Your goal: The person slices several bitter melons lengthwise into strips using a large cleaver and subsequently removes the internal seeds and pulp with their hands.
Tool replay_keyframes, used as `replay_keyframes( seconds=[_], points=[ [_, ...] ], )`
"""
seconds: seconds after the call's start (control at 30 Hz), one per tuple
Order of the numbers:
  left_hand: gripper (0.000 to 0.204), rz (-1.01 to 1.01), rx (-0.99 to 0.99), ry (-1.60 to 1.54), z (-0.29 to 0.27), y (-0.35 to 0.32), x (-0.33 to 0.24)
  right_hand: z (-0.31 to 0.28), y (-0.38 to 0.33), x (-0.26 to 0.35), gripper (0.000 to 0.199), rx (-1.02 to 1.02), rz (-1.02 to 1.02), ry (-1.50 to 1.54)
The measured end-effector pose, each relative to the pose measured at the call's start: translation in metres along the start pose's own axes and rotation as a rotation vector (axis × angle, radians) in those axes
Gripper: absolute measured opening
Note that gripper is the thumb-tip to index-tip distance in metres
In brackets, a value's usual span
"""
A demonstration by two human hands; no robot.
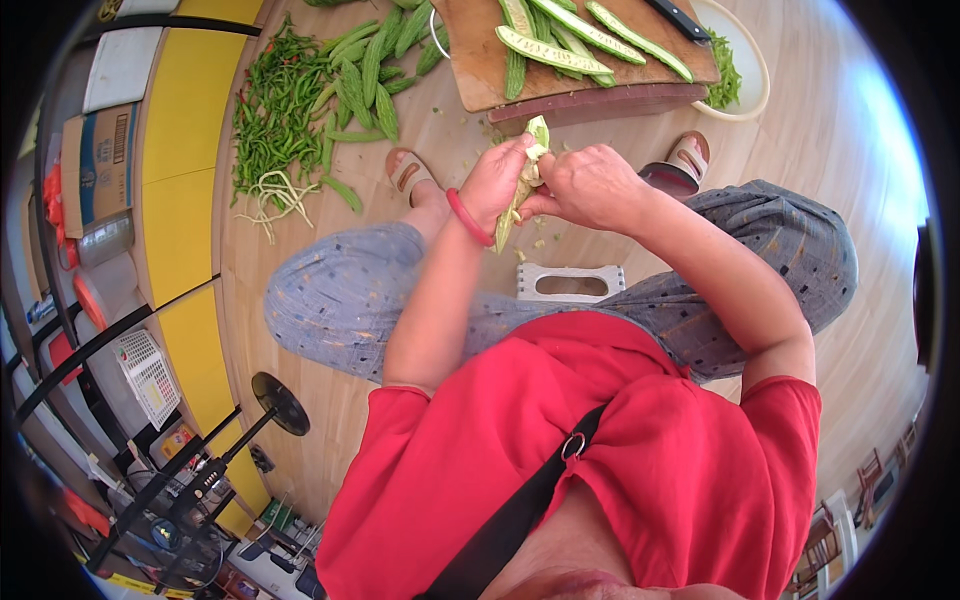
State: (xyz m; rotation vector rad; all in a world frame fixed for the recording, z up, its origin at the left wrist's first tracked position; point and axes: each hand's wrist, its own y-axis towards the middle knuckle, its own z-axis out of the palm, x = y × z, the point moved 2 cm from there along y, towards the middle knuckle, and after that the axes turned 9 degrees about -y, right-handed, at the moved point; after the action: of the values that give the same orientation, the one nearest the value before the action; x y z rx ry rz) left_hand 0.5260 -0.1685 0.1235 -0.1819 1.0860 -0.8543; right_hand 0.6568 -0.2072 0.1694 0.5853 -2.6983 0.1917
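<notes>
In our left hand (pixel 492 178) we hold a split length of pale green gourd (pixel 525 186), with the fingers curled along its side and the thumb near its upper end. The hand is narrow, closed around the piece rather than spread, and a red band (pixel 468 218) circles its wrist. Our right hand (pixel 598 187) meets the gourd from the other side, its fingers bent and bunched against the pale inner part; we cannot tell whether it also grips something small. The gourd slants between the two hands, its lower tip pointing toward us, above the floor and just short of the wooden board (pixel 468 60). On that board we see more gourd halves (pixel 555 50) and a black-handled knife (pixel 680 18); beside it sits a white bowl (pixel 762 90) of green slices (pixel 724 78). To our left, whole gourds (pixel 370 75) lie next to a heap of thin peppers (pixel 280 100), and a low white stool (pixel 528 284) stands between our legs
</notes>
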Motion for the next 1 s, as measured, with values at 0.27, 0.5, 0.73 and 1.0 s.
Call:
replay_keyframes(
  seconds=[0.27, 0.5, 0.73, 1.0],
  points=[
    [0.037, -0.034, -0.147, 0.229, -0.002, -0.007, -0.004, 0.011, 0.001, 0.000, 0.052, -0.026, 0.037, -0.019],
    [0.039, -0.186, -0.108, 0.142, -0.004, -0.006, -0.010, 0.014, 0.001, -0.003, 0.047, -0.057, 0.050, -0.014],
    [0.044, -0.145, -0.171, -0.144, -0.039, 0.018, -0.009, 0.016, 0.001, 0.007, 0.038, -0.152, 0.126, -0.028],
    [0.032, -0.166, 0.006, -0.292, -0.023, -0.003, -0.027, -0.005, 0.008, -0.016, 0.018, -0.151, 0.085, -0.057]
  ],
)
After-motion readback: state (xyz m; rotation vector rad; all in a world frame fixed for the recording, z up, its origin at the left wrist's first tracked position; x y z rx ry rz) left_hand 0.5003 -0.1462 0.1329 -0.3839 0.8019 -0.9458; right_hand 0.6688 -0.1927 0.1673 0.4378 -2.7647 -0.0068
